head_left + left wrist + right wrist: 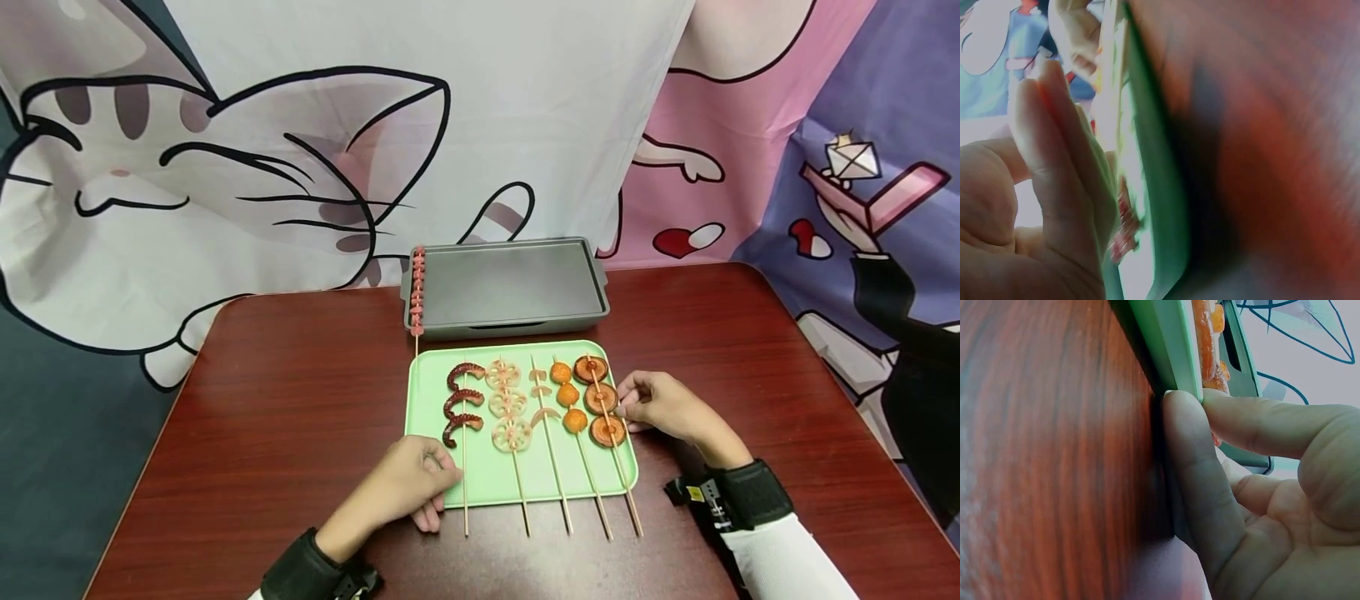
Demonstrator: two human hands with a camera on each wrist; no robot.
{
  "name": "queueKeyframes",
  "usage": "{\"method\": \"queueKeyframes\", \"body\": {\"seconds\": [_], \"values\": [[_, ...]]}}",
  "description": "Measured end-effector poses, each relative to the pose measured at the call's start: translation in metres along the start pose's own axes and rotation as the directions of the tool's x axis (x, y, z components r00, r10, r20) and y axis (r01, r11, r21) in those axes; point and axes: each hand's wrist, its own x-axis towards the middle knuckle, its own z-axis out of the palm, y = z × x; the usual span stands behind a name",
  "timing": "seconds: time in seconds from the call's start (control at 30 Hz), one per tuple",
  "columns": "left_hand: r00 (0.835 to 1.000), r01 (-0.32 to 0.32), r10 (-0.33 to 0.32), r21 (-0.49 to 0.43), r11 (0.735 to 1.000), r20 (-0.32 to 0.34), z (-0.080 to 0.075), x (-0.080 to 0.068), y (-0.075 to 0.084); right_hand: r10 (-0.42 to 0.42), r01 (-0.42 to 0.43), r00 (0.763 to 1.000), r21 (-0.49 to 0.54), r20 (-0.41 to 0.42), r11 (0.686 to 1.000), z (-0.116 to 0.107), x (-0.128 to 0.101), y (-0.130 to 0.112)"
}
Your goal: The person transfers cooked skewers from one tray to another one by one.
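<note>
A light green tray (487, 492) lies on the table with several skewers in a row across it. From left they carry dark red tentacle pieces (463, 398), lotus root slices (507, 404), thin pale-pink pieces (542, 392), orange balls (567, 396) and brown mushroom caps (602, 398). My right hand (663, 408) pinches the tray's right rim between thumb and finger, clear in the right wrist view. At the near left corner is my left hand (408, 483), beside the tentacle skewer's stick. Its fingers (1054, 169) look extended along the tray's side in the left wrist view.
Behind the tray stands a grey rectangular grill pan (510, 283). A skewer of pink pieces (417, 292) lies along its left edge, its stick reaching the green tray. The brown wooden table (285, 392) meets a cartoon-printed cloth (525, 108) at the back.
</note>
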Motion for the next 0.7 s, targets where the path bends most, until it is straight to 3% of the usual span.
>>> {"method": "queueKeyframes", "body": {"seconds": [0.27, 0.5, 0.6, 0.7], "values": [[0.990, -0.082, 0.079, -0.023, 0.996, -0.115, -0.028, -0.006, 0.011, 0.000, 0.000, 1.000, -0.007, -0.001, 1.000, 0.000, 0.000, -0.001], [0.962, -0.130, 0.112, -0.057, 0.990, -0.250, -0.043, -0.007, 0.019, 0.002, -0.002, 1.000, -0.015, -0.003, 1.000, 0.001, 0.000, -0.002], [0.958, -0.139, 0.107, -0.106, 0.985, -0.266, -0.049, -0.004, 0.020, 0.005, -0.005, 1.000, -0.011, 0.000, 1.000, 0.001, 0.000, -0.002], [0.960, -0.159, 0.101, -0.210, 0.965, -0.262, -0.055, 0.000, 0.019, 0.004, -0.004, 1.000, -0.010, 0.001, 1.000, 0.001, 0.000, -0.002]]}}
